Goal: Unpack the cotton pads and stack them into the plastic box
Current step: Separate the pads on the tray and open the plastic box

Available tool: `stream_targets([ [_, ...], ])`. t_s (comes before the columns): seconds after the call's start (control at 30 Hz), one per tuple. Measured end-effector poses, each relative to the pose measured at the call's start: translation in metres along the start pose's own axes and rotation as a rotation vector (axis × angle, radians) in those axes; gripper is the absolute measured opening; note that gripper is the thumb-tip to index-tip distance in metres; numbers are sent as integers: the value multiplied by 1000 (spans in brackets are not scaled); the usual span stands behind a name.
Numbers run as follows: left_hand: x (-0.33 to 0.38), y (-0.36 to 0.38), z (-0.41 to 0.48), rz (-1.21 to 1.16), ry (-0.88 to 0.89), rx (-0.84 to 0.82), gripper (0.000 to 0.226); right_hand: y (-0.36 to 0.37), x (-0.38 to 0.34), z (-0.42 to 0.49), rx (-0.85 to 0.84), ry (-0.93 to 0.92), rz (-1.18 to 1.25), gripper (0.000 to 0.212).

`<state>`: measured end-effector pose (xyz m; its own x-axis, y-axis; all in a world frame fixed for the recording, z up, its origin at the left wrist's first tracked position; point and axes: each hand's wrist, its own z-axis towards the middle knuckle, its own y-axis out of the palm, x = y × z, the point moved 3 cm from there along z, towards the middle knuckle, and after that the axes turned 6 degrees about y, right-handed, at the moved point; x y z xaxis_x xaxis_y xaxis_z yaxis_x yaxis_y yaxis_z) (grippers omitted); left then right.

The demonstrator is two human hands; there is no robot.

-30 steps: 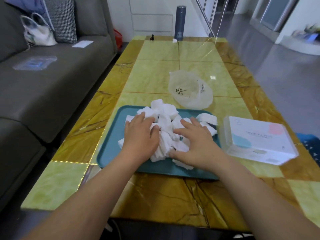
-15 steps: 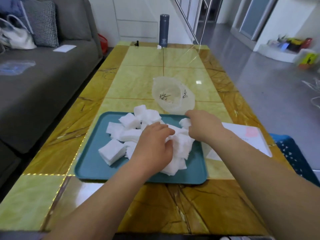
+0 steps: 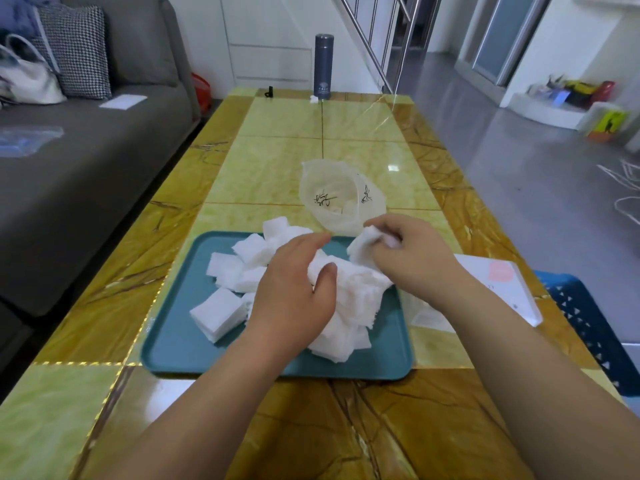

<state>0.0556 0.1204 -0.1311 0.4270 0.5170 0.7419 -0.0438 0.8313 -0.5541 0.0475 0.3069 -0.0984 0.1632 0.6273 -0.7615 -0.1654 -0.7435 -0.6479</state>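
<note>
A heap of white cotton pads (image 3: pixel 249 268) lies on a teal tray (image 3: pixel 180 344) at the near end of the table. My left hand (image 3: pixel 294 296) rests on the heap, fingers curved over a bunch of pads with the thumb pressed into them. My right hand (image 3: pixel 412 254) pinches a few pads (image 3: pixel 362 245) and holds them just above the tray's far right corner. The empty translucent bag (image 3: pixel 339 199) lies crumpled just beyond the tray. The white plastic box (image 3: pixel 498 289) with a pink spot on its lid sits to the right, partly hidden by my right forearm.
A dark flask (image 3: pixel 322 65) stands at the far end of the yellow marble table (image 3: pixel 284 161). A grey sofa (image 3: pixel 79 157) with a bag and cushion runs along the left. A blue basket (image 3: pixel 588 327) sits on the floor at the right.
My right hand has closed on a few pads and lifted them off the pile's far right side. My left hand stays on the heap, gathering pads. The camera has moved closer.
</note>
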Motion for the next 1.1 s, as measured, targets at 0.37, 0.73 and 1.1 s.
stream_targets([
  [0.37,0,-19,-18,-831,-416,-120,25,23,13,-54,-95,196,656,30],
  [0.73,-18,-9,-11,-1071,-566,-139,19,36,18,-39,-94,197,806,18],
  [1.1,-20,-17,-13,-733,-396,-224,18,33,3,-47,-154,-54,452,31],
])
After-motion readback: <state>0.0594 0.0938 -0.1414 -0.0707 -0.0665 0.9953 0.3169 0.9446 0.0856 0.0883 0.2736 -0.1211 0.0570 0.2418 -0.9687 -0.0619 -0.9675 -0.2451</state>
